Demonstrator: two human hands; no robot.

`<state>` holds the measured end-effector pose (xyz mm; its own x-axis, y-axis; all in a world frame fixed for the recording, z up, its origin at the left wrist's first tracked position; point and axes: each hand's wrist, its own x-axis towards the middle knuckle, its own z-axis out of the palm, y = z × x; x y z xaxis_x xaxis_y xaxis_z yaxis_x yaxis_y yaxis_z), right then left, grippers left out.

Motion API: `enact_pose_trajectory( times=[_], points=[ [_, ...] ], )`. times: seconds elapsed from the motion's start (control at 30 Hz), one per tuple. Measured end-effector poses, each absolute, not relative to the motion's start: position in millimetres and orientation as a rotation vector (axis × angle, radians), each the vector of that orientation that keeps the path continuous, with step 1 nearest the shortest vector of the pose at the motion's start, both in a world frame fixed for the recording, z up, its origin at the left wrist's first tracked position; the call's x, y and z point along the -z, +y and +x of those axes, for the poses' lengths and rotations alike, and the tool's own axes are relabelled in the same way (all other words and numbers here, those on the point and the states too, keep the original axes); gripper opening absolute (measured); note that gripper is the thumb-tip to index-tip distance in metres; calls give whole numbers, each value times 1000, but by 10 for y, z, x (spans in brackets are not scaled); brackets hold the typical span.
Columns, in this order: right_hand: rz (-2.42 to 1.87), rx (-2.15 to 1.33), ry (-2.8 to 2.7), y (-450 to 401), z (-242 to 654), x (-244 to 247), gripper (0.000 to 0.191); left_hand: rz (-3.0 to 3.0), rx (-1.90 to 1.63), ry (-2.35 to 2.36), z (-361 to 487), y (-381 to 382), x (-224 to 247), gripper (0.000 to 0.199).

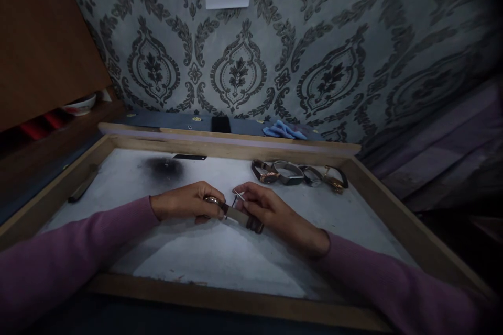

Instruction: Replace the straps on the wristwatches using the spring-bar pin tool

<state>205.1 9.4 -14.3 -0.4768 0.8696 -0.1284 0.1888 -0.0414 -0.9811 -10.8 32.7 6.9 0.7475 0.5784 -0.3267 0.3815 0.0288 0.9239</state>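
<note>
My left hand (192, 202) is closed on a wristwatch near the middle of the tray, its thumb and fingers around the case end. The watch's dark strap (238, 215) stretches to the right, below my right hand (271, 208). Between the thumb and index finger of my right hand is a thin metallic tool (239, 195). A short dark piece shows beside it, too small to make out. The curled fingers of my right hand partly hide the strap's far end.
Several watches (290, 171) lie at the back right inside the wooden-framed tray (236, 138). A dark flat strip (190, 157) lies at the back, a dark object (83, 183) at the left. Behind the frame are a blue cloth (283, 130) and a black item (220, 124).
</note>
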Motion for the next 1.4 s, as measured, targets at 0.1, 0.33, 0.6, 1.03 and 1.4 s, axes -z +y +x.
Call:
enact_pose_trajectory(
  times=[0.1,0.33,0.6,1.03,1.4],
  points=[
    [-1106,-1508,-1684,92,2062,132,27,1591,-185,786,-117,332,-55,15],
    [-1161,-1360,-1733,54,2047,48,9,1584,-183,782,-120,337,-48,18],
    [-1152,-1209,-1938,16,2040,38,18,1592,-173,808,-114,335,-69,17],
    [-1108,-1148,-2042,-35,2039,4,22,1584,-186,806,-102,327,-89,18],
    [-1106,-1107,-2137,-26,2035,-71,25,1571,-190,817,-104,323,-87,16]
  ],
)
